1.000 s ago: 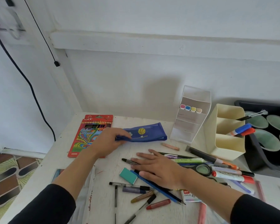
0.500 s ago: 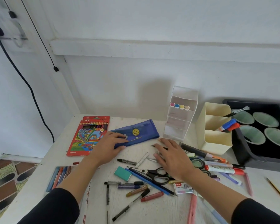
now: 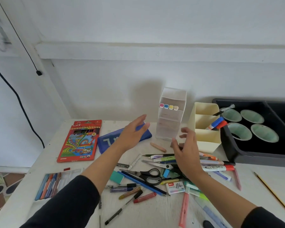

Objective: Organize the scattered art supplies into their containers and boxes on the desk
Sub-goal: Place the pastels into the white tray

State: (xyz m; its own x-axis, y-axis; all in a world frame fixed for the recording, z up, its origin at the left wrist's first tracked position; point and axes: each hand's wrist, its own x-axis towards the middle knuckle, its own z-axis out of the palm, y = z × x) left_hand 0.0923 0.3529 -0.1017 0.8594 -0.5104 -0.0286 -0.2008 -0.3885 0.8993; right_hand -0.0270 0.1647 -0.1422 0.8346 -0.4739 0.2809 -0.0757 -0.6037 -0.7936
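The rack point(image 3: 167, 130) stood upright on the desk point(image 3: 155, 209), just beyond both sets of fingertips and between the two hands. It was thin white plastic, tall and narrow, so likely light, stiff and quick to tip. Best taken by both side walls, low down, and kept level, or the four markers point(image 3: 169, 106) in its top tier could slide out.

The left hand point(image 3: 132, 134) hung in the air just left of it, fingers straight and spread, holding nothing. The right hand point(image 3: 187, 152) hovered at its near right corner, fingers loosely curved and apparently empty, though a dark bit by the thumb was too unclear to call. Neither touched the rack.

Under the left hand lay the pouch point(image 3: 109, 142). Below the right wrist were the scattered pens point(image 3: 163, 159) and scissors point(image 3: 150, 176), and the cream box point(image 3: 207, 140) sat just right of that hand.
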